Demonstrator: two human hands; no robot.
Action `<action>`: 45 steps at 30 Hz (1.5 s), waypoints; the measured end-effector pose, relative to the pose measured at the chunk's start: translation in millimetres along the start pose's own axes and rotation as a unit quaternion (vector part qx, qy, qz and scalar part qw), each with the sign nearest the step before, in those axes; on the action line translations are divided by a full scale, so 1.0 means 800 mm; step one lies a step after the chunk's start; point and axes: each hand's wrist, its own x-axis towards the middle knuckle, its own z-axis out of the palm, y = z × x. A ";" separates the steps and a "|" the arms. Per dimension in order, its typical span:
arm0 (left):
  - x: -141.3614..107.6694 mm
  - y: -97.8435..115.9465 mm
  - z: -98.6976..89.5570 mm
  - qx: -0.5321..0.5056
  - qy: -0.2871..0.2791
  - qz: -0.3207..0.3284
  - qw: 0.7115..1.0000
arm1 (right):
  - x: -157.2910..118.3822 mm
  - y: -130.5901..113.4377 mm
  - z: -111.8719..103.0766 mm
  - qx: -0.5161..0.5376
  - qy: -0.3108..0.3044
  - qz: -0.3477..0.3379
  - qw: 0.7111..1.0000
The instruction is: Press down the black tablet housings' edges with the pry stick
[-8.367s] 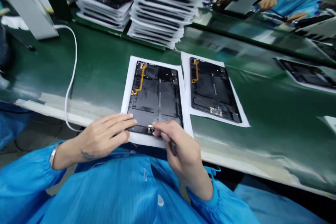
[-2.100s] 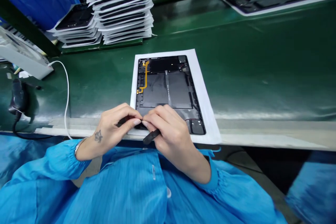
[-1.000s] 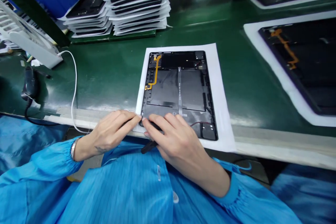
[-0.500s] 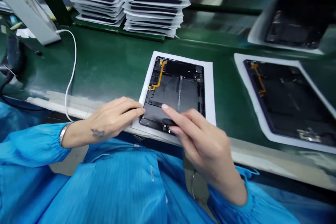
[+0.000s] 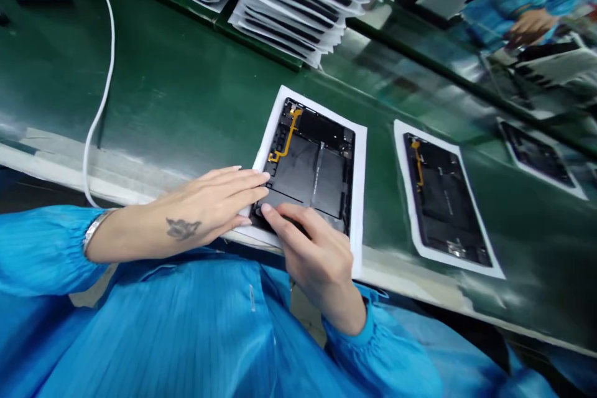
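An opened tablet [image 5: 303, 168], its black inside facing up with an orange flex cable [image 5: 291, 134] along the left, lies on a white sheet [image 5: 359, 193] at the bench's front edge. My left hand [image 5: 219, 199] rests flat, fingers stretched out, with its fingertips over the tablet's lower left edge. Close beside them, one outstretched digit of my right hand [image 5: 312, 242] presses at the tablet's lower left corner. The other right fingers are bent and partly hidden; no object shows in either hand.
Another opened tablet [image 5: 441, 193] on a sheet lies to the right, with a further tablet [image 5: 536, 152] beyond. Stacked tablets between sheets [image 5: 298, 6] stand behind. A white cable [image 5: 105, 74] hangs over the front edge at left. A co-worker's hand [image 5: 532, 25] is across the bench.
My right hand has moved left, toward the tablet's lower left corner. The left hand's fingers reach farther over the edge. The view has tilted, and the blurred tablet at far right now lies down.
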 end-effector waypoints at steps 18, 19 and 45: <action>0.001 0.003 0.007 0.011 0.016 0.002 1.000 | 0.039 -0.013 -0.031 -0.162 -0.120 -0.140 0.970; 0.002 0.004 0.006 0.018 0.015 0.002 1.000 | 0.042 -0.012 -0.032 -0.164 -0.124 -0.154 0.966; -0.011 0.011 -0.026 0.091 0.031 -0.030 0.995 | -0.015 -0.010 -0.028 0.042 0.213 0.159 0.963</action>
